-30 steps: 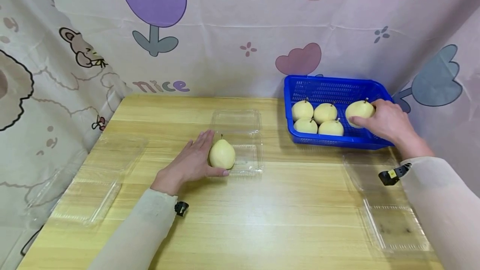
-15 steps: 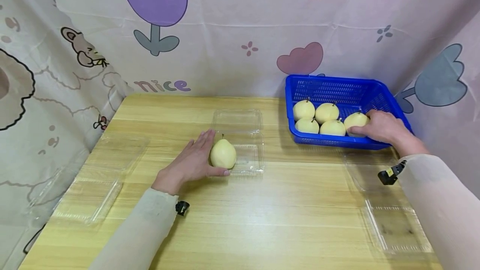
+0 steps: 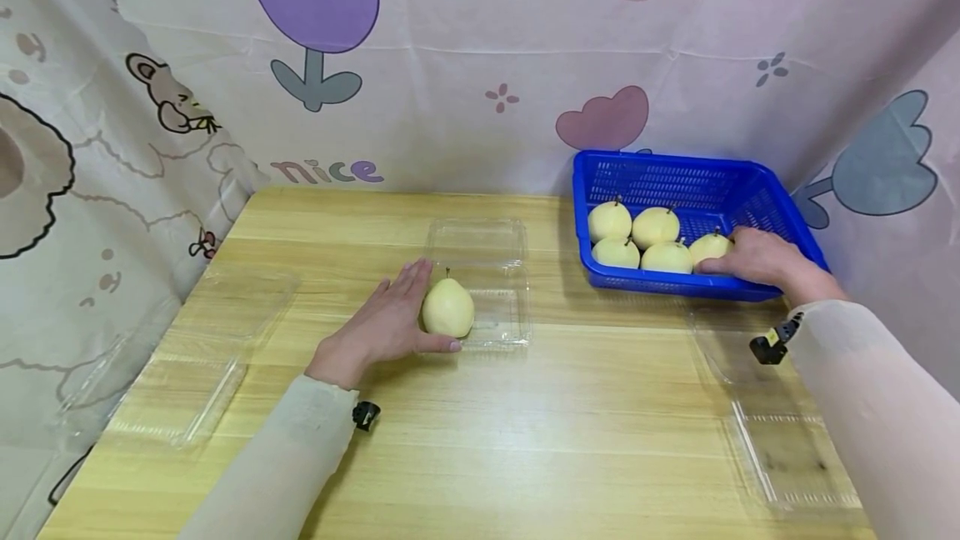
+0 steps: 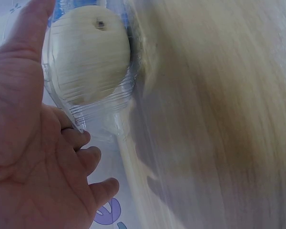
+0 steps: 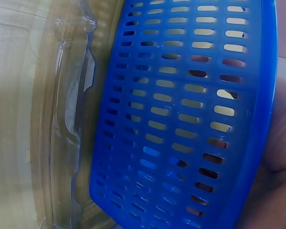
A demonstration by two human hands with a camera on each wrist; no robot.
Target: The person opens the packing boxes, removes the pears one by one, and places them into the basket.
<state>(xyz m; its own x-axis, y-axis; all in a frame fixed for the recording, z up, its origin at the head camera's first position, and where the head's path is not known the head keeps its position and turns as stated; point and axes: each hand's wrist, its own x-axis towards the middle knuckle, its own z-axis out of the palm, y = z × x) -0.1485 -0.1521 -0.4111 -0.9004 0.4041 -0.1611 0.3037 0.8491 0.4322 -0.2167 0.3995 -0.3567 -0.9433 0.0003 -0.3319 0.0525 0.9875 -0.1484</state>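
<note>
In the head view a pale yellow pear [image 3: 448,308] sits in a clear plastic clamshell box [image 3: 504,307], its lid folded back. My left hand [image 3: 382,319] rests along the left side of that box, fingers extended and thumb in front of the pear. The left wrist view shows the pear [image 4: 90,57] through the ribbed box wall, fingers [image 4: 88,160] bent near its corner. At the right, my right hand [image 3: 761,257] reaches into the blue basket [image 3: 678,283] and grips a pear [image 3: 711,247]; its fingertips are hidden. Several other pears [image 3: 656,227] lie left of it.
Another open clear box [image 3: 180,382] lies at the table's left, its lid outspread. A third clear box [image 3: 795,448] lies at the right, partly under my right forearm. A printed curtain [image 3: 450,107] hangs behind the wooden table [image 3: 480,457].
My right hand has lowered its pear from above the basket floor to beside the other pears, and the pear's stem has turned more upright. My left hand has stayed put.
</note>
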